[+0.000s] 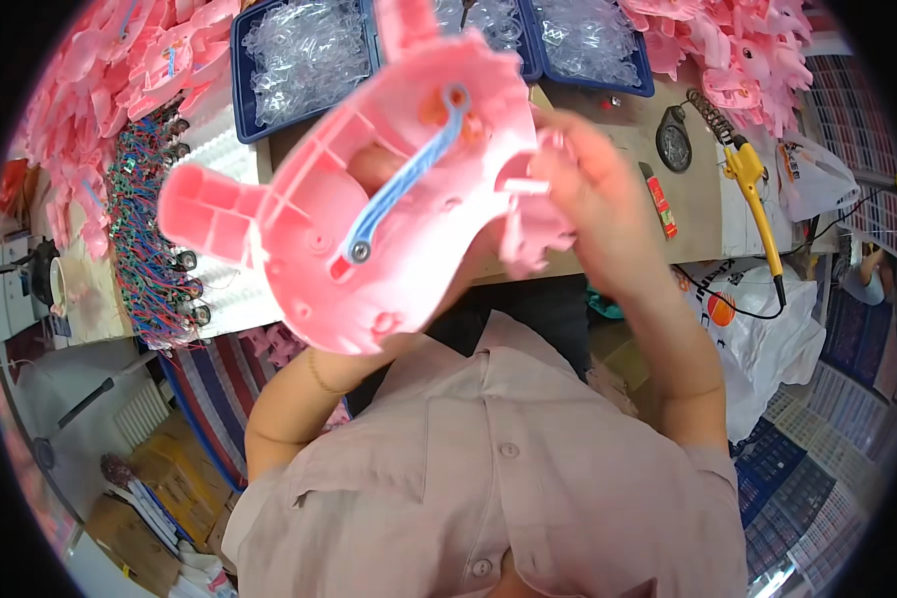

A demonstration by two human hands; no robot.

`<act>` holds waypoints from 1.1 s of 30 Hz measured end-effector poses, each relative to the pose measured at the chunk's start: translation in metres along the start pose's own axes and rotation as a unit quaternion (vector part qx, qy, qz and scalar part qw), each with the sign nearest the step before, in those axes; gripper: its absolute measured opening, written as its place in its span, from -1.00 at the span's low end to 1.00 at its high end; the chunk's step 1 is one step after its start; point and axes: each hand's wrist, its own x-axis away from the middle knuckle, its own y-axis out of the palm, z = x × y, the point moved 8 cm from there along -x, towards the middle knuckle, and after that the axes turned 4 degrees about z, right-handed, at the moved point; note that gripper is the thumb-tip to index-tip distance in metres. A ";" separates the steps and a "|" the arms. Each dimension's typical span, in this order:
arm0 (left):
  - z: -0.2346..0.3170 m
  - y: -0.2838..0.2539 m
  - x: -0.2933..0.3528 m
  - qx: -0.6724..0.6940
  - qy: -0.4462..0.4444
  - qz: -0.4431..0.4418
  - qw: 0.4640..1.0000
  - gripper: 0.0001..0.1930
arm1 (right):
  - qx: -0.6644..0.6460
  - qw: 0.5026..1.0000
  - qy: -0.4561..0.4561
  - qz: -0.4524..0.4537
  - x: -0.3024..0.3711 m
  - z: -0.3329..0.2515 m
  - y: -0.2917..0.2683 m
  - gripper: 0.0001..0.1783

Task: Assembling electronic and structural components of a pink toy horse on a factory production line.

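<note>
Held up over the table edge is a large pink plastic toy shell (309, 214), its hollow, ribbed inside facing me. A blue plastic strip (409, 184) runs across the hollow, with a screw at its lower end. My left hand (374, 167) supports the shell from behind; mostly hidden, it shows partly through an opening. At the shell's right edge my right hand (603, 199) is closed, fingers bent around a small pink plastic part (528, 185). Motion blurs those fingertips. Just below them hangs a jagged pink piece (535, 237); whether it joins the shell I cannot tell.
Blue trays (241, 95) of clear plastic parts line the back. Pink shells (747, 55) pile up at both far corners. Wired boards (154, 229) lie at left. To the right are a yellow tool (752, 194) on a coiled cord, a dark oval object (674, 140) and a red-green tube (659, 202).
</note>
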 end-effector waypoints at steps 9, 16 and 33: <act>-0.023 0.015 0.011 0.481 -0.393 -0.115 0.775 -0.30 | 0.192 0.965 0.035 -0.175 -0.016 -0.016 0.017 -0.71; -0.009 0.003 0.009 0.212 -0.308 -0.124 0.919 -0.31 | 0.399 0.898 -0.180 -0.031 0.029 -0.010 -0.036 -0.65; -0.017 -0.025 -0.007 0.086 -0.217 0.042 0.971 -0.62 | 0.454 0.788 -0.341 -0.238 0.043 0.016 0.035 -0.80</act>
